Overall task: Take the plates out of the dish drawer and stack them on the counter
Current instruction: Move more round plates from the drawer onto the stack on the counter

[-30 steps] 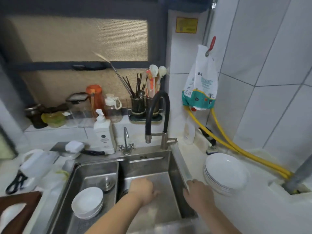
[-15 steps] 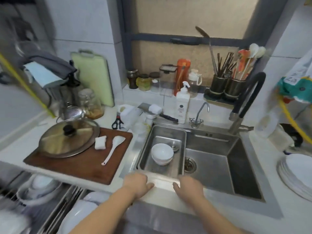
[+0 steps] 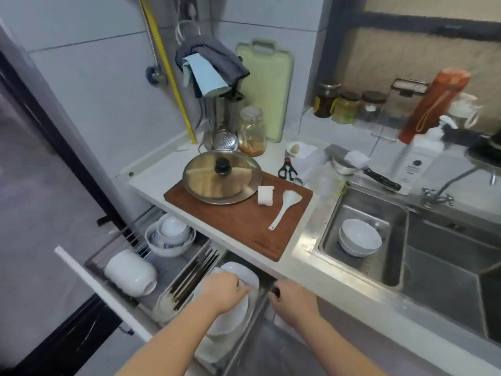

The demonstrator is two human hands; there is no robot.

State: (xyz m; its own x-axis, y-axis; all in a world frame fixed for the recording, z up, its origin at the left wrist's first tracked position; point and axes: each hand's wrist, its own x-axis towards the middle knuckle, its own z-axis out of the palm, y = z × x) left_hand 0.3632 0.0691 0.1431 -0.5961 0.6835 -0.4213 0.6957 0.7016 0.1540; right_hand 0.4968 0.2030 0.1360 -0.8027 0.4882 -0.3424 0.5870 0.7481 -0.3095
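Note:
The dish drawer (image 3: pixel 95 290) is pulled out below the counter at lower left. White plates (image 3: pixel 242 273) stand on edge in its right section, and another white plate (image 3: pixel 230 320) leans nearer to me. My left hand (image 3: pixel 221 293) is down in the drawer with its fingers curled over the rim of a plate. My right hand (image 3: pixel 294 303) hovers just right of the plates, beside the drawer's right rail and under the counter edge (image 3: pixel 273 268), fingers bent; their tips are hidden. The stack on the counter is out of view.
The drawer also holds nested bowls (image 3: pixel 170 236), a white pot on its side (image 3: pixel 130 272) and a tray of chopsticks (image 3: pixel 189 278). Above it lie a wooden board (image 3: pixel 244 226), a pot lid (image 3: pixel 222 176) and a rice scoop (image 3: pixel 287 207). The sink (image 3: pixel 393 256) holds bowls (image 3: pixel 360 237).
My view has swung left from the sink and the stacked plates to the open drawer. Both hands have dropped from the sink's front edge into the drawer, the left one onto a plate.

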